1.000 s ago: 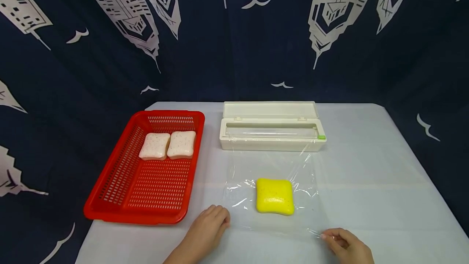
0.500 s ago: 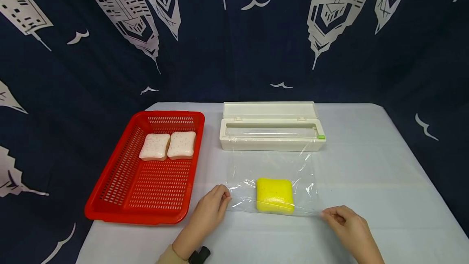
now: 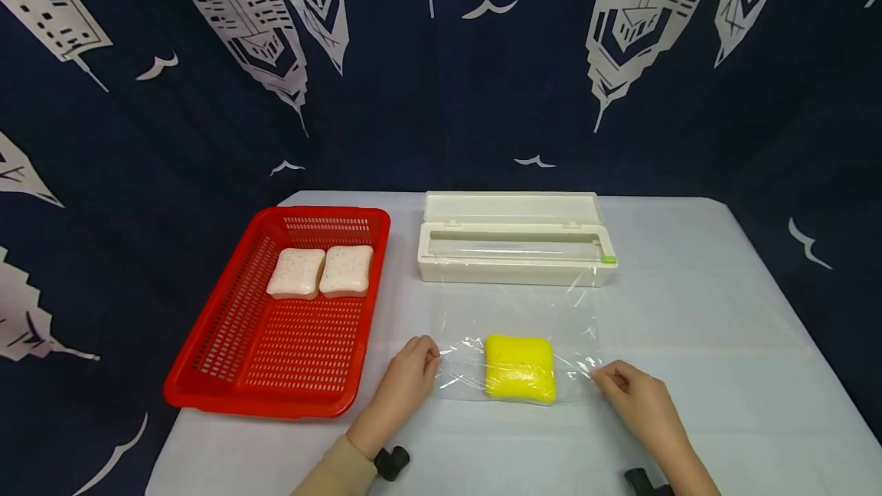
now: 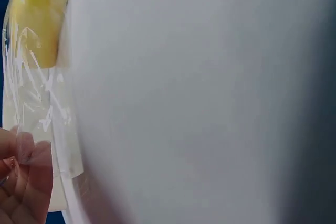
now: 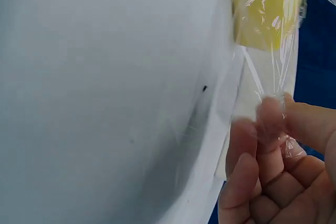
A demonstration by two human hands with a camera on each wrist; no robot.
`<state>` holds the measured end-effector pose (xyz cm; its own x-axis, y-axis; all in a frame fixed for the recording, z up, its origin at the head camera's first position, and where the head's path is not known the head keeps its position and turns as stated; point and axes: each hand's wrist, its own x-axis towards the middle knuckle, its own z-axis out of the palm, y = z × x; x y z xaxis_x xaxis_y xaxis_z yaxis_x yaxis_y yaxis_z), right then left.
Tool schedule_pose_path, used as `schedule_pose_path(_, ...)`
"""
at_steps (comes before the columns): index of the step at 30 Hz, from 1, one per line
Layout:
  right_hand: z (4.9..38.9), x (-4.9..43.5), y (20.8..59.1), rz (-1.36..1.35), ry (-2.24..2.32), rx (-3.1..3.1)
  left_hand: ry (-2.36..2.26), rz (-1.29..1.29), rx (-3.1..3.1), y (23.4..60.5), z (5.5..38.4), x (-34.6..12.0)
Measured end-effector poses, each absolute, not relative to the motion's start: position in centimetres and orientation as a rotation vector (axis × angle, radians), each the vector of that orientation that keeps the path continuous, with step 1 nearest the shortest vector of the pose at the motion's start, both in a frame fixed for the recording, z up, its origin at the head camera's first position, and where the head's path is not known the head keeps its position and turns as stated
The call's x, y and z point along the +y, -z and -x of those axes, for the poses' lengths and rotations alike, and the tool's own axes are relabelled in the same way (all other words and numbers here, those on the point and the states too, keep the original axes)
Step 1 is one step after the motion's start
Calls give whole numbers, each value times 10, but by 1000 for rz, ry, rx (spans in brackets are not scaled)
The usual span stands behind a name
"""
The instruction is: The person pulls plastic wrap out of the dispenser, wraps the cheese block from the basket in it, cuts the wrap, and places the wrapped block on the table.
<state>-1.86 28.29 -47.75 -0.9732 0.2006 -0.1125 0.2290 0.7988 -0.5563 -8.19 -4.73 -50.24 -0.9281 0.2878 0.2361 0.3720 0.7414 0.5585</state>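
Observation:
A yellow soap-like block with rounded corners lies on a sheet of clear plastic wrap that runs out of the white wrap dispenser. The near edge of the film is folded up over the block. At the film's left corner my left hand pinches it between thumb and fingers; in the left wrist view the fingertips show through the film. My right hand pinches the right corner, where the right wrist view shows the film gathered in creases at the fingertips.
To the left stands a red perforated basket with two white speckled blocks inside. The dispenser's lid is raised at the back. A white cloth covers the table, and a dark blue printed curtain hangs behind it.
Both hands have moved away from the person, bringing the film's near edge up and over the yellow block. The right hand has also shifted slightly inward. The basket and dispenser stay put.

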Motion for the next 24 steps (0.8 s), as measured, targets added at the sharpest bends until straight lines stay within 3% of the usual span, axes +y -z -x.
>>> schedule_pose_path(18, 30, 279, 489, -263, 751, 2894, 923, 382, -3093, 500, 87, -38)
schedule_pose_path(24, 32, 276, 486, -228, 655, 2920, 668, 481, -3093, 495, 86, -38)
